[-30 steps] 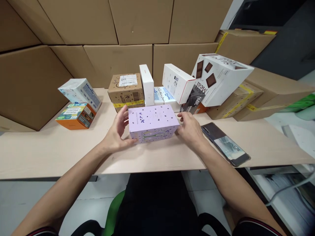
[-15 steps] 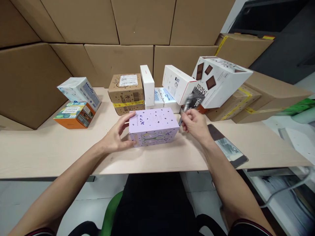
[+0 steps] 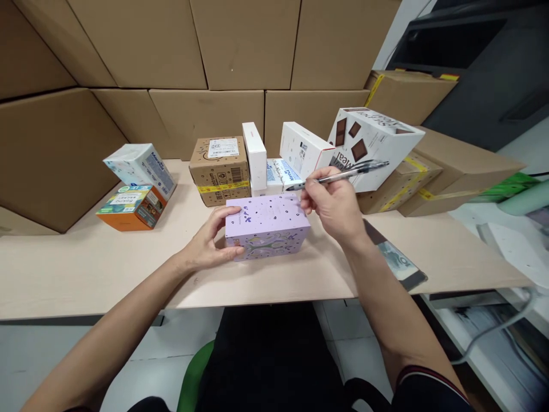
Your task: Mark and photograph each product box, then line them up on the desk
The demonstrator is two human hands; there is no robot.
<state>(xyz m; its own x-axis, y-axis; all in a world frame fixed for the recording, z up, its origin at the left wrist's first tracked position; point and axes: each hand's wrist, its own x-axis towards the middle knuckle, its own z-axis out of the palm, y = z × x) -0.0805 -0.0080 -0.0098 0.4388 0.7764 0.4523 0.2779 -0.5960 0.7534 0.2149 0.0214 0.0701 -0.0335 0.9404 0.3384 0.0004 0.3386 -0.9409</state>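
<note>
A lilac box [image 3: 266, 225] with small dark marks lies on the pale table [image 3: 86, 269] in front of me. My left hand [image 3: 213, 242] grips its left end, thumb on the front face and fingers curled over the top edge. My right hand [image 3: 332, 205] hovers just right of the box, closed on a pen [image 3: 338, 175]. The pen lies nearly level, its tip pointing left above the box's far right corner.
Behind the lilac box stand a brown parcel [image 3: 219, 169], a white upright box [image 3: 254, 154], a tilted white box [image 3: 304, 150] and a chocolate-print carton [image 3: 372, 146]. Two small boxes [image 3: 136, 186] are stacked at left. A phone [image 3: 397, 256] lies right of my wrist. Cardboard cartons wall the back.
My right hand left the box's right end, picked up a pen from behind it, and raised it over the box's far corner. My left hand stayed on the box.
</note>
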